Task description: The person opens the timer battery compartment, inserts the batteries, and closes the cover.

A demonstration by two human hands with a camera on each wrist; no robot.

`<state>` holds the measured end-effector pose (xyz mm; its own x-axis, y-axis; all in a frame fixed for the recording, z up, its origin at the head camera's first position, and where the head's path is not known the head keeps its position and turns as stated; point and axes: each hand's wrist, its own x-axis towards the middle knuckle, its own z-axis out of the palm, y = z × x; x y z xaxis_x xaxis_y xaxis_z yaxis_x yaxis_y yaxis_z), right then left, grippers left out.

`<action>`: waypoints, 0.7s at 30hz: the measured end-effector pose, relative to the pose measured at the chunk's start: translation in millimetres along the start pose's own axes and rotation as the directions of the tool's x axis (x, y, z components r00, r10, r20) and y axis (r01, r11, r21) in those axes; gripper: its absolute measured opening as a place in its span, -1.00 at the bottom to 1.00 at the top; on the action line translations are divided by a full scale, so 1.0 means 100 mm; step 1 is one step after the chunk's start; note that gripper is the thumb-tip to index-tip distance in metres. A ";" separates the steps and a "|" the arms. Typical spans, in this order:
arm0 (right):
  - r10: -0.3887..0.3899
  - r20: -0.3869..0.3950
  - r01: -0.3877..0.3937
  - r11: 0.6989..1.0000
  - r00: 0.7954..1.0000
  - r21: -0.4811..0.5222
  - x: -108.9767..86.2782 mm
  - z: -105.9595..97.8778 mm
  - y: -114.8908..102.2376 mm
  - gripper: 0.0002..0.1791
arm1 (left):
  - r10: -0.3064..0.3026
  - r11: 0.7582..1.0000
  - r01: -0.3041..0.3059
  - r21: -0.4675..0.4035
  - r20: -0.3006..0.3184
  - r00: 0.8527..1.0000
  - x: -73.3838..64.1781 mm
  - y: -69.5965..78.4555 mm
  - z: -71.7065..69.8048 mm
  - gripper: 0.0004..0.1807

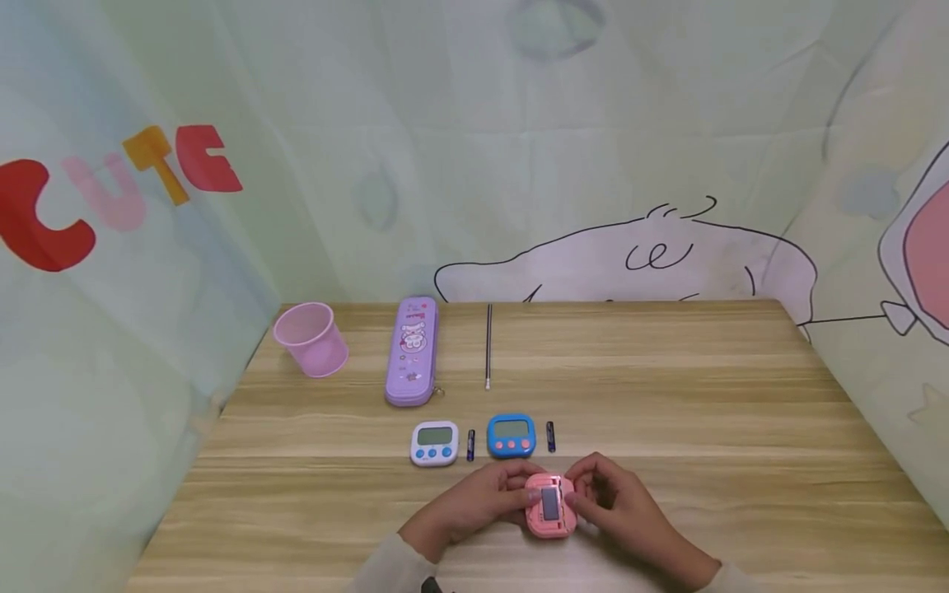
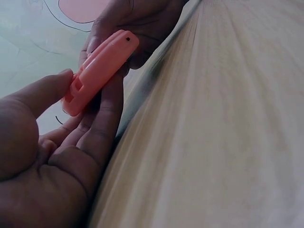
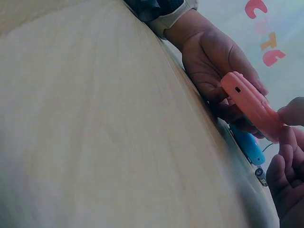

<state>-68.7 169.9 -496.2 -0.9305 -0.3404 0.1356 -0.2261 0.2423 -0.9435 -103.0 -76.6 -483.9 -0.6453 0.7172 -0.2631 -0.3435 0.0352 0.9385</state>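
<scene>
Near the table's front edge, both hands hold a pink digital timer [image 1: 550, 520], with a side bearing a dark grey rectangle turned up. My left hand [image 1: 485, 500] grips its left side, thumb on top and fingers beneath, as the left wrist view also shows. My right hand [image 1: 621, 511] pinches its right edge between thumb and curled fingers. In the right wrist view the pink timer [image 3: 251, 105] is tilted, held off the table. Just beyond lie a blue timer [image 1: 511, 446] and a white timer [image 1: 434, 456], both screen up. Small dark batteries lie beside them: one battery [image 1: 470, 445] between, another battery [image 1: 550, 436] to the right.
A lilac pencil case [image 1: 412, 354] lies farther back on the wooden table [image 1: 704, 395]. Right of it is a thin dark pencil [image 1: 488, 346]. A pink cup [image 1: 320, 346] stands at the back left. A printed curtain [image 1: 474, 165] hangs behind the table.
</scene>
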 end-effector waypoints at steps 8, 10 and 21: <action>-0.001 -0.001 0.001 1.000 1.000 -0.007 0.02 0.03 0.02 -0.77 | 0.010 1.000 -0.010 0.007 -0.008 1.000 -0.03 0.00 0.00 -0.58; 0.007 0.003 -0.007 1.000 1.000 -0.005 0.03 0.03 0.01 -0.76 | 0.011 1.000 -0.011 0.010 -0.013 1.000 -0.03 0.00 0.00 -0.59; -0.021 0.030 0.022 1.000 0.999 -0.004 0.00 0.02 0.00 -0.78 | 0.030 0.998 -0.030 0.051 0.009 1.000 0.00 -0.04 -0.01 -0.60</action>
<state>-67.7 168.2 -496.7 -0.9162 -0.3731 0.1464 -0.2472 0.2384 -0.9392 -102.0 -77.1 -487.8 -0.6489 0.7243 -0.2332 -0.2886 0.0493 0.9562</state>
